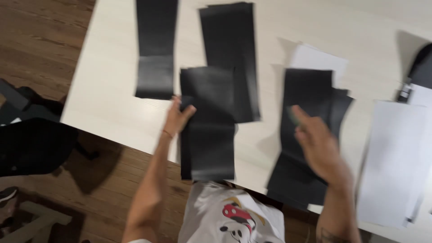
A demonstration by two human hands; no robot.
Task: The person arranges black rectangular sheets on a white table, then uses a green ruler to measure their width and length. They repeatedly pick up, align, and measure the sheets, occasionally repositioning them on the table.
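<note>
My left hand point(178, 115) grips the left edge of a black sheet point(209, 126) that lies over the near edge of a white table point(108, 90). My right hand point(317, 141) hovers blurred above a stack of black sheets point(308, 94) at the right, fingers partly curled; something small and greenish shows at its fingertips, too blurred to name. Two more long black sheets lie further back, one point(155, 49) at the left and one point(231, 49) in the middle.
White paper sheets point(393, 157) lie at the right, with another white sheet point(317, 58) under the right black stack. A dark object point(418, 72) sits at the far right edge. A black chair point(31, 144) stands on the wooden floor at the left.
</note>
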